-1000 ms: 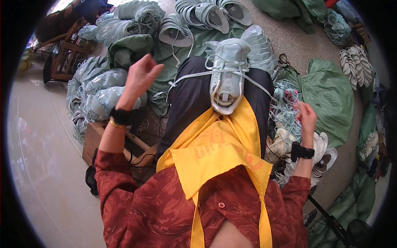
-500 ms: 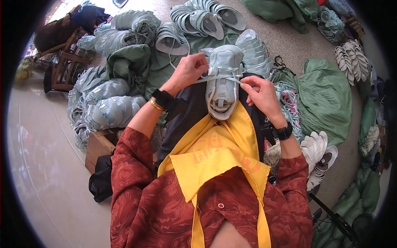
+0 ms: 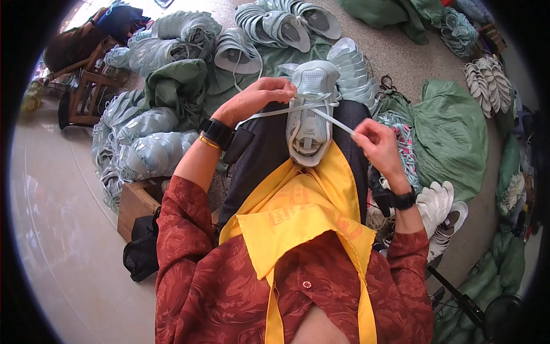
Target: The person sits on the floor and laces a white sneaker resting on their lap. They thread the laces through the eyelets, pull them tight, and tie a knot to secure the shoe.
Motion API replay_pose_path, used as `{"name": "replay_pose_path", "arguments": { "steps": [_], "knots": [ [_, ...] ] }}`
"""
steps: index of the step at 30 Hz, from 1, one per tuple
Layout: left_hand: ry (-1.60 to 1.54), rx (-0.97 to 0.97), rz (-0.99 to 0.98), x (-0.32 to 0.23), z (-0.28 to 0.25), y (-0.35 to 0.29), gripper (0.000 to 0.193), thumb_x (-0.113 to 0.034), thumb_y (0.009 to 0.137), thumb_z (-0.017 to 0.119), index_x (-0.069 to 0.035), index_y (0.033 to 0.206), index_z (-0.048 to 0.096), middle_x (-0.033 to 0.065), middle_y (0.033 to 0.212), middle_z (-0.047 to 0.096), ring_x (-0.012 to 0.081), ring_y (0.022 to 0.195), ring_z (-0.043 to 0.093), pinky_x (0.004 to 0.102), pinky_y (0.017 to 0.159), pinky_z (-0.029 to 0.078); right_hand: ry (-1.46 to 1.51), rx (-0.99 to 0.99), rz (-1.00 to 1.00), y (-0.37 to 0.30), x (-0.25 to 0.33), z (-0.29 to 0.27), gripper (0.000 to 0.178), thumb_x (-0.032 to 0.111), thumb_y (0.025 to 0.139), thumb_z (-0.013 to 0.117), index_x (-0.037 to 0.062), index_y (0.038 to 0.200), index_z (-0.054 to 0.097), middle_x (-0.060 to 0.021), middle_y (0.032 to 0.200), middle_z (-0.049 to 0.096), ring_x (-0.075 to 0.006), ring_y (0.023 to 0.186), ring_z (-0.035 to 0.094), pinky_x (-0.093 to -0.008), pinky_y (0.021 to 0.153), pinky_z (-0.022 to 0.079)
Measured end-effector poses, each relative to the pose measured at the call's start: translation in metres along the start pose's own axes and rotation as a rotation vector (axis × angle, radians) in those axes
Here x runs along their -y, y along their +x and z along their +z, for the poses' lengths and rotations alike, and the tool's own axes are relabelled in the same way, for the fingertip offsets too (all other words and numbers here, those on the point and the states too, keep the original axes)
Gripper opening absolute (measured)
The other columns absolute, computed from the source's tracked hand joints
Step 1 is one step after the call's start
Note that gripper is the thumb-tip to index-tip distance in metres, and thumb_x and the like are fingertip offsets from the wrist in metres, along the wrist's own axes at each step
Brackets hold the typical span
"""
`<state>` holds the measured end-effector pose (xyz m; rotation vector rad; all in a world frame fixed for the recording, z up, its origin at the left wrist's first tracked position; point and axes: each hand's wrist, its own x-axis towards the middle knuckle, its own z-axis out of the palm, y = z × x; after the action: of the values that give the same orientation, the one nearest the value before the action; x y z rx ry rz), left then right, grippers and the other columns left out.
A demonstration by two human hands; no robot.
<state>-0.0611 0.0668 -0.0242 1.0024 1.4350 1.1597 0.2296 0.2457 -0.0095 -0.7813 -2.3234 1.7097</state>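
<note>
Right hand pinches taut lace of pale-blue sneaker on lap. Left hand at sneaker's left edge; cannot tell whether fingertips pinch lacing.

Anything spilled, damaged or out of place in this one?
Nothing looks spilled or plainly damaged; the shoe on the dark trousers appears intact. The tangle of laces by the right hand looks messy, its strands crossing, unlike the neatly nested pale shoes beyond.

Glossy pale floor — wooden chair
</note>
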Motion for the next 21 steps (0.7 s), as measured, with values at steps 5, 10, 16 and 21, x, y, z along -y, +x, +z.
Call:
{"name": "replay_pose_path", "arguments": {
  "steps": [5, 10, 16, 21],
  "knots": [
    [0.064, 0.0, 0.001, 0.006, 0.018, 0.01, 0.016, -0.014, 0.091, 0.073, -0.008, 0.094, 0.058, -0.0047, 0.099, 0.055, 0.0057, 0.091, 0.051, 0.0233, 0.083, 0.043, 0.118, -0.057, 0.151, -0.047, -0.018, -0.043, 0.01, 0.007, 0.094, 0.069, 0.006, 0.085, 0.064, 0.006, 0.068, 0.056, -0.0013, 0.053, 0.047, -0.0198, 0.047, 0.036],
    [0.281, -0.165, 0.18, 0.019, 0.033, 0.016, 0.018, -0.013, 0.089, 0.074, -0.006, 0.096, 0.06, -0.0023, 0.09, 0.052, 0.0073, 0.083, 0.051, 0.0238, 0.078, 0.044, 0.178, -0.164, 0.226, -0.072, -0.062, -0.08, 0.008, 0.008, 0.096, 0.068, 0.0044, 0.089, 0.066, 0.0033, 0.072, 0.061, -0.0021, 0.052, 0.05, -0.0193, 0.045, 0.037],
    [0.253, -0.268, 0.169, 0.019, 0.04, 0.006, 0.024, -0.018, 0.085, 0.077, -0.002, 0.094, 0.062, 0.0064, 0.092, 0.055, 0.0157, 0.081, 0.057, 0.0307, 0.074, 0.05, -0.016, -0.167, 0.038, -0.007, -0.019, -0.033, 0.014, 0.008, 0.093, 0.072, 0.0029, 0.106, 0.072, 0.0027, 0.081, 0.068, -0.0033, 0.054, 0.052, -0.0201, 0.047, 0.04],
    [0.284, -0.285, 0.154, 0.021, 0.042, 0.002, 0.021, -0.017, 0.086, 0.077, -0.001, 0.089, 0.065, 0.0071, 0.089, 0.057, 0.0163, 0.077, 0.059, 0.0312, 0.072, 0.051, -0.297, -0.125, -0.364, 0.056, 0.021, 0.01, 0.021, 0.005, 0.086, 0.075, 0.0047, 0.106, 0.072, -0.0013, 0.094, 0.071, -0.008, 0.058, 0.056, -0.0257, 0.056, 0.047]
  ]
}}
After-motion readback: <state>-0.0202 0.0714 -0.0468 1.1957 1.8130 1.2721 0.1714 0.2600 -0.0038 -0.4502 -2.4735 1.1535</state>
